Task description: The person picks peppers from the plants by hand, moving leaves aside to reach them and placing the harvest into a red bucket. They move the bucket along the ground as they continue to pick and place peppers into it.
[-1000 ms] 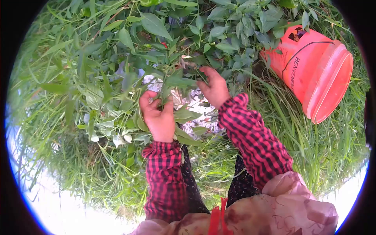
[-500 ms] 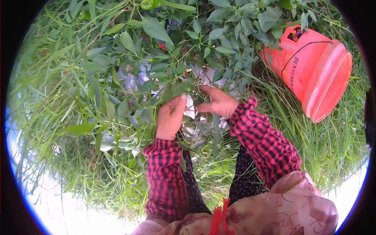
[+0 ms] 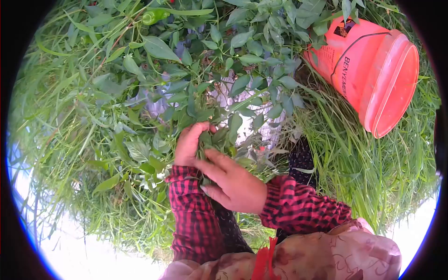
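A leafy pepper plant point(image 3: 249, 58) spreads in front of me. My left hand point(image 3: 187, 143) has its fingers curled around a leafy branch point(image 3: 215, 137) low on the plant; part of the grip is hidden by leaves. Just below and to the right, my right hand point(image 3: 233, 183) reaches across toward my left wrist, fingers stretched and thumb apart. Its fingertips overlap the lower leaves, and I see nothing held in it. A green pepper point(image 3: 155, 17) hangs near the top of the view.
An orange-red bucket point(image 3: 357, 70) with a dark wire handle lies tilted at the right, its mouth facing lower right. Tall grass point(image 3: 354, 177) surrounds the plant. Pale sheeting point(image 3: 261, 109) shows under the leaves. My patterned trouser legs point(image 3: 302, 163) are below.
My right hand has swung left and down, from the plant's middle to beside my left wrist. My left hand has shifted slightly left, its fingers curling around the branch. The view has moved a little.
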Available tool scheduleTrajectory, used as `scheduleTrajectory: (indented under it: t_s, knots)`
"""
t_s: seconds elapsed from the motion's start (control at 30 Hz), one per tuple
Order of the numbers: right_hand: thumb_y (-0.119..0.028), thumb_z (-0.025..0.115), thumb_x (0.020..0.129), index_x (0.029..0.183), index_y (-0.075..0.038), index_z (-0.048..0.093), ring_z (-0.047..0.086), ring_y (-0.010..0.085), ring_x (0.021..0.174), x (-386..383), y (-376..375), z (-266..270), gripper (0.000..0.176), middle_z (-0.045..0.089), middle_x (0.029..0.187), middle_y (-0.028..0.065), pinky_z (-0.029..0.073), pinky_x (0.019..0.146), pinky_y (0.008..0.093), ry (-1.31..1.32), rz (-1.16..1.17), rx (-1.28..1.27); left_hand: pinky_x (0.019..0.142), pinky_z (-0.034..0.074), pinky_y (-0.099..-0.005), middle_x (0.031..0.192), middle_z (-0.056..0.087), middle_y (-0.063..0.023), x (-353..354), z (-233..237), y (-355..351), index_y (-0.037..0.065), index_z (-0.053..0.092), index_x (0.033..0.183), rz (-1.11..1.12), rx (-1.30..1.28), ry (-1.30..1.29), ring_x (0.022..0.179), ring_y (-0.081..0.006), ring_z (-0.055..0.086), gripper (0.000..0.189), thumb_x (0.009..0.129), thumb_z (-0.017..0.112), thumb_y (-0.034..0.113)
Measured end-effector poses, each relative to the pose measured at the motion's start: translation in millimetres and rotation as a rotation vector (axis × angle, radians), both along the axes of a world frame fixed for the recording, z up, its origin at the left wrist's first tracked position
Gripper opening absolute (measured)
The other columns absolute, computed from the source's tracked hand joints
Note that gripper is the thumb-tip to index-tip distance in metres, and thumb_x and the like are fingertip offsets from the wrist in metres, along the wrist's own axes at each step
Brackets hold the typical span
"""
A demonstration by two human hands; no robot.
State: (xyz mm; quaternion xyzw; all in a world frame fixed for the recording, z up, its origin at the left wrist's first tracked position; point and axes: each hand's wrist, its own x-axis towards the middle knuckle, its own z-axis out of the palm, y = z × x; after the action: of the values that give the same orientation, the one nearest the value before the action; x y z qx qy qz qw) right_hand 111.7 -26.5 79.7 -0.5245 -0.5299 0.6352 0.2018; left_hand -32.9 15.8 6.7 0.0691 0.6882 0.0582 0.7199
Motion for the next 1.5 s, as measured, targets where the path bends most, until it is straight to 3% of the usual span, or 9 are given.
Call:
scheduleTrajectory:
  t_s: [0.1, 0.2, 0.27, 0.43, 0.53, 0.63, 0.8, 0.93, 1.5]
  knots:
    - [0.003, 0.057, 0.073, 0.095, -0.001, 0.056, 0.06, 0.0248, 0.082, 35, 29, 9, 0.023, 0.059, 0.088, 0.0138, 0.048, 0.071, 0.0294, 0.159, -0.343, 0.113, 0.054, 0.041, -0.0251, 0.066, 0.055, -0.0034, 1, -3, -9, 0.0, 0.058, 0.076, 0.017, 0.087, 0.014, 0.061, -0.0115, 0.053, 0.024, 0.076, 0.053, 0.024]
    - [-0.001, 0.056, 0.072, 0.094, -0.001, 0.052, 0.054, 0.0322, 0.085, 67, 44, -70, 0.023, 0.056, 0.096, 0.0158, 0.044, 0.075, 0.0337, -0.332, -0.451, 0.41, 0.052, 0.042, -0.0249, 0.066, 0.056, -0.0045, 1, -4, -15, 0.001, 0.057, 0.076, -0.7, 1.063, 0.178, 0.056, -0.0121, 0.052, 0.024, 0.076, 0.054, 0.025]
    - [-0.009, 0.063, 0.07, 0.095, -0.001, 0.052, 0.053, 0.0281, 0.086, 81, 16, -134, 0.028, 0.056, 0.096, 0.0133, 0.043, 0.072, 0.0333, -0.682, -0.496, 0.297, 0.052, 0.043, -0.025, 0.065, 0.056, -0.0048, 4, -7, -9, 0.001, 0.056, 0.077, 0.093, -0.002, -0.009, 0.054, -0.0127, 0.052, 0.023, 0.076, 0.055, 0.024]
    - [-0.025, 0.072, 0.07, 0.097, -0.003, 0.054, 0.051, 0.0162, 0.088, 77, -33, -171, 0.039, 0.056, 0.094, 0.0023, 0.042, 0.071, 0.0328, 0.18, -1.078, -0.674, 0.056, 0.047, -0.0293, 0.073, 0.054, -0.0053, 2, -7, -9, 0.002, 0.05, 0.088, 0.118, -0.057, 0.011, 0.063, -0.0174, 0.054, 0.015, 0.079, 0.052, 0.014]
    - [-0.024, 0.071, 0.071, 0.097, -0.006, 0.055, 0.051, 0.015, 0.089, 86, -35, -154, 0.035, 0.056, 0.096, 0.0012, 0.042, 0.072, 0.0314, 0.671, -0.849, -1.221, 0.055, 0.047, -0.0286, 0.073, 0.054, -0.0049, -5, -17, -18, 0.001, 0.05, 0.088, -0.077, 0.131, -0.017, 0.063, -0.0159, 0.054, 0.016, 0.079, 0.053, 0.014]
    - [-0.022, 0.065, 0.078, 0.094, -0.008, 0.057, 0.051, 0.0107, 0.085, 58, -51, -143, 0.023, 0.058, 0.089, -0.0013, 0.042, 0.071, 0.0291, 0.489, -0.682, -0.796, 0.058, 0.047, -0.0277, 0.077, 0.056, -0.0048, 4, -9, -13, 0.001, 0.05, 0.09, -0.076, 0.068, 0.099, 0.065, -0.014, 0.055, 0.019, 0.078, 0.054, 0.015]
    - [-0.019, 0.054, 0.085, 0.1, -0.006, 0.056, 0.053, 0.0097, 0.074, 31, -39, -98, 0.02, 0.058, 0.085, -0.0004, 0.045, 0.066, 0.0236, 0.523, -0.635, -1.024, 0.06, 0.046, -0.0285, 0.085, 0.057, -0.005, 18, -6, -17, 0.001, 0.052, 0.097, 0.076, 0.08, 0.033, 0.071, -0.0135, 0.055, 0.028, 0.077, 0.059, 0.019]
    - [-0.001, 0.051, 0.074, 0.095, 0.0, 0.052, 0.056, 0.0284, 0.078, 4, -19, -63, 0.021, 0.056, 0.087, 0.0159, 0.046, 0.069, 0.0348, -0.129, -0.178, -0.129, 0.069, 0.047, -0.0269, 0.093, 0.059, -0.0094, 16, -2, -13, 0.0, 0.052, 0.101, 0.15, -0.01, -0.068, 0.081, -0.0159, 0.057, 0.03, 0.079, 0.058, 0.019]
    - [-0.01, 0.053, 0.075, 0.112, 0.001, 0.047, 0.04, 0.0374, 0.108, -1, -17, 30, 0.04, 0.043, 0.115, 0.0213, 0.036, 0.09, 0.0396, -0.185, 0.082, 0.1, 0.062, 0.044, -0.0244, 0.083, 0.057, -0.0079, -10, -13, -10, 0.002, 0.056, 0.09, 0.126, -0.022, -0.299, 0.069, -0.014, 0.054, 0.024, 0.074, 0.061, 0.019]
